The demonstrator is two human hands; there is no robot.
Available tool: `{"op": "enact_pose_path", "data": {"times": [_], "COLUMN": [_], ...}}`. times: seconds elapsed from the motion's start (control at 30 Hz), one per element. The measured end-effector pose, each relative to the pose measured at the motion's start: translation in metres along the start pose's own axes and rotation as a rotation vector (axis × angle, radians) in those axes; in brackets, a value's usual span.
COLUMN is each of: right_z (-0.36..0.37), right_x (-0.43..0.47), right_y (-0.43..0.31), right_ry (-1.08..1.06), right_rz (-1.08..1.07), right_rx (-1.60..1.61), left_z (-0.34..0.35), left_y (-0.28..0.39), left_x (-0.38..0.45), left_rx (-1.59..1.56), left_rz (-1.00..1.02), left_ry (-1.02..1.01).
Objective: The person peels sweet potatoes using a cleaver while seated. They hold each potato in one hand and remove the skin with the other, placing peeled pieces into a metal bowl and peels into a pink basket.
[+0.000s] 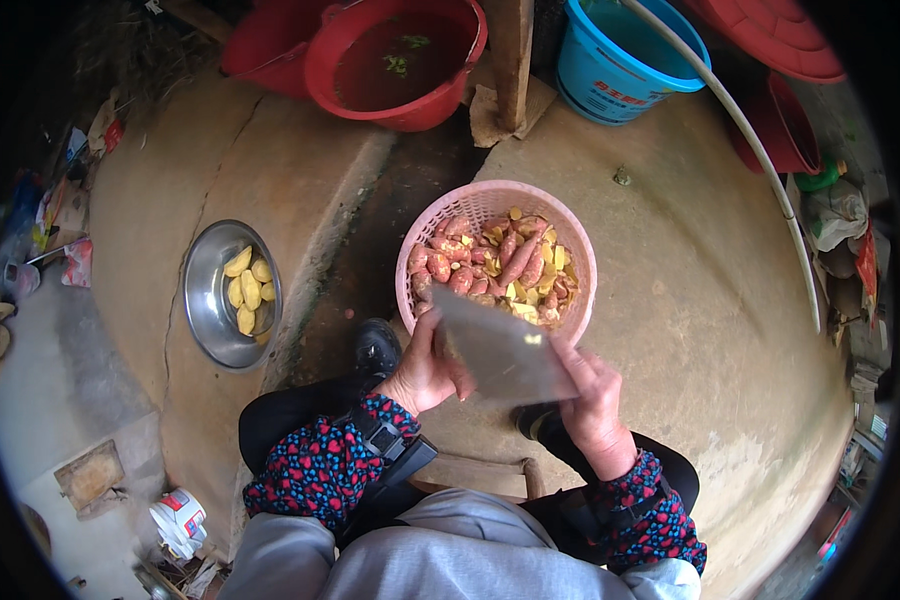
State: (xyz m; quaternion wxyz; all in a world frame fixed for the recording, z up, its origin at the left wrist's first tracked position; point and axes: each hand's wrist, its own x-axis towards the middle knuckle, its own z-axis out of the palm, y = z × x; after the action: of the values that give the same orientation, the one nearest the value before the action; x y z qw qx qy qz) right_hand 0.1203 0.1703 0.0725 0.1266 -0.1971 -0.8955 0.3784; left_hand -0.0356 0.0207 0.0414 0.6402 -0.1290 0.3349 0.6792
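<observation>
My right hand point(592, 397) grips a broad grey cleaver point(499, 349), its blade slightly blurred and tilted across toward my left hand point(429, 367). The left hand curls around a reddish sweet potato, mostly hidden behind the blade. A small yellow scrap clings to the metal. Just beyond both hands stands a pink plastic basket point(586, 251), holding several red-skinned sweet potatoes point(521, 262) mixed with yellow peelings point(523, 311). To the left, a steel basin point(202, 330) contains several peeled yellow sweet potatoes point(250, 289).
Red tubs point(450, 97), one with water and leaves, stand ahead beside a wooden post point(511, 67). A blue bucket point(607, 94) is to their right, with a pale hose point(765, 157) curving past. A gutter point(409, 169) splits the concrete floor point(705, 315). Litter point(75, 210) lies far left.
</observation>
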Motion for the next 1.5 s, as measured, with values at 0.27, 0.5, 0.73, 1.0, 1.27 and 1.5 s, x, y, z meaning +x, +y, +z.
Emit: {"op": "enact_pose_path", "data": {"times": [0.27,0.5,0.73,1.0,1.27,1.5], "right_z": [0.013,0.02,0.033,0.05,0.057,0.046], "right_x": [-0.005,-0.002,-0.007,-0.013,-0.019,-0.007], "right_y": [-0.02,-0.023,-0.013,0.027,0.049,0.021], "right_ry": [-0.073,-0.082,-0.108,-0.336,-0.405,-0.02], "right_rz": [-0.205,-0.149,-0.1,0.24,0.465,0.125], "right_rx": [-0.185,-0.23,-0.18,-0.323,-0.309,-0.07], "left_z": [-0.029,-0.061,-0.035,-0.028,-0.026,-0.037], "left_y": [-0.013,-0.03,-0.037,-0.034,-0.026,-0.019], "left_x": [0.01,0.006,-0.005,-0.002,-0.001,0.002], "left_rx": [-0.336,-0.032,0.051,-0.119,0.099,-0.041], "left_rz": [0.076,0.43,0.439,0.012,-0.014,0.015], "left_ry": [-0.076,0.244,0.41,-0.135,-0.035,-0.041]}}
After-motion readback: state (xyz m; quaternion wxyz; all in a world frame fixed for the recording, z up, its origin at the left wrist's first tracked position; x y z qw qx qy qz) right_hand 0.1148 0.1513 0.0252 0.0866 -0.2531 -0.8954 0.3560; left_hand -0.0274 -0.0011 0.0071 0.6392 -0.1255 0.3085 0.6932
